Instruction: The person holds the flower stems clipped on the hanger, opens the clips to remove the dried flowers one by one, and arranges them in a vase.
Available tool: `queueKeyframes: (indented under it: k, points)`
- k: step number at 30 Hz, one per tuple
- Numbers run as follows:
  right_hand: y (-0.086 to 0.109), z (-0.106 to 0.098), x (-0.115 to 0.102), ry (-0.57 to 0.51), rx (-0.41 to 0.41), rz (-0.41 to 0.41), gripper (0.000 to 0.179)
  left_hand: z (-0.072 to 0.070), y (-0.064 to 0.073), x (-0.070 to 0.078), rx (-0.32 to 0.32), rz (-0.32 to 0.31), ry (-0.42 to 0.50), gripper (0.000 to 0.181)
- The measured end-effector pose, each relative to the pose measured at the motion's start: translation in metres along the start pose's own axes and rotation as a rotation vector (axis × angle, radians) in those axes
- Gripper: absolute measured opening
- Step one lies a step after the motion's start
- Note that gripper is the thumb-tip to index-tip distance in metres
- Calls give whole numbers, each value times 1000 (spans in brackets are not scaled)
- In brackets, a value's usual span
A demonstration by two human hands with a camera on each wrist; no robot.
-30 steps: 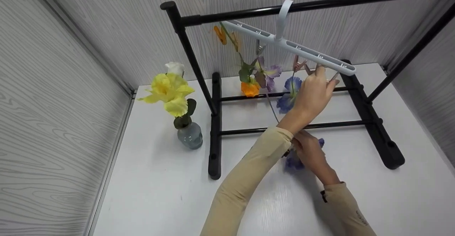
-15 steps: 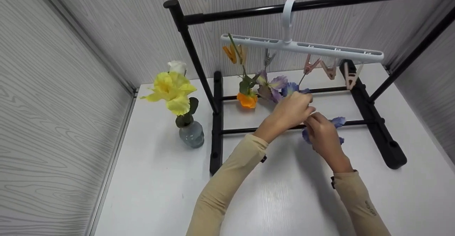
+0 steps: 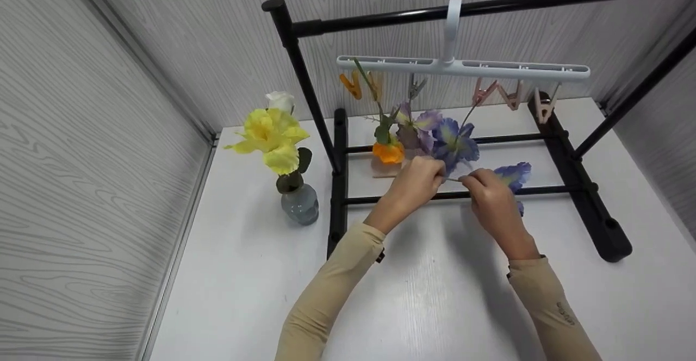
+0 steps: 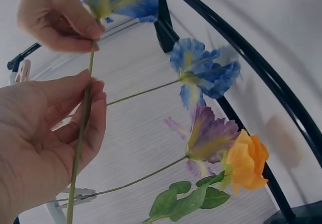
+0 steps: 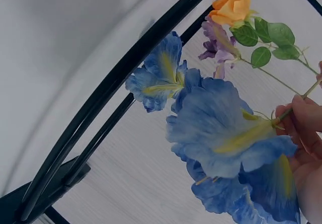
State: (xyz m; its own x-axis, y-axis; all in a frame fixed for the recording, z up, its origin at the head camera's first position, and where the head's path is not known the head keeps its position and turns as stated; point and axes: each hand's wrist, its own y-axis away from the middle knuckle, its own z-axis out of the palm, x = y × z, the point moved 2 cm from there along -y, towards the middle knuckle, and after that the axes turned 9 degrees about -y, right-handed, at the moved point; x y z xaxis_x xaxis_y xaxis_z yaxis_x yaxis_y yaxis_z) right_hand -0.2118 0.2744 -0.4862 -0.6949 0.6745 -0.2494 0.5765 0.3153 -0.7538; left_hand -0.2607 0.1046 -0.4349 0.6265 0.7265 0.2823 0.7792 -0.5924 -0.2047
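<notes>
My left hand [image 3: 413,184] and right hand [image 3: 492,203] both pinch the thin stem of a blue artificial iris [image 3: 514,176]. In the left wrist view the green stem [image 4: 83,128] runs past my left thumb and fingers. My right fingers grip it just below the bloom, which looms large in the right wrist view [image 5: 226,133]. Behind my hands, a second blue iris [image 3: 455,142], a purple iris [image 3: 416,124] and an orange flower [image 3: 388,151] hang upside down from clothespins on a pale hanger [image 3: 505,70].
The hanger hooks over a black rack's top bar [image 3: 380,22]. Its right end carries clothespins, among them a pale pink one [image 3: 545,108]. Black lower rails [image 3: 370,200] cross beneath my hands. Left of the rack stands a glass vase [image 3: 302,206] with a yellow flower [image 3: 269,135] and a white one.
My left hand has come down from the hanger's right end to the stem. The tilted hanger has swung nearly level. My right hand has moved slightly up and right with the blue iris.
</notes>
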Motion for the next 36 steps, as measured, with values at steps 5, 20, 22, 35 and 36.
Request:
queueKeyframes:
  k: [5,20,22,35,36]
  points:
    - [-3,2,-3,-10,15,-8,28,9,1,2,13,-8,44,12]
    - [-10,6,-12,-9,7,-16,29,27,14,-6,257,-34,90,7]
    - [-10,4,-13,-41,35,9,29,27,17,-11,305,-58,121,6]
    - [-2,-8,-3,-166,218,178,14,7,41,-59,385,-294,443,10]
    - [-2,-7,-3,-172,223,179,14,5,43,-62,379,-307,472,10]
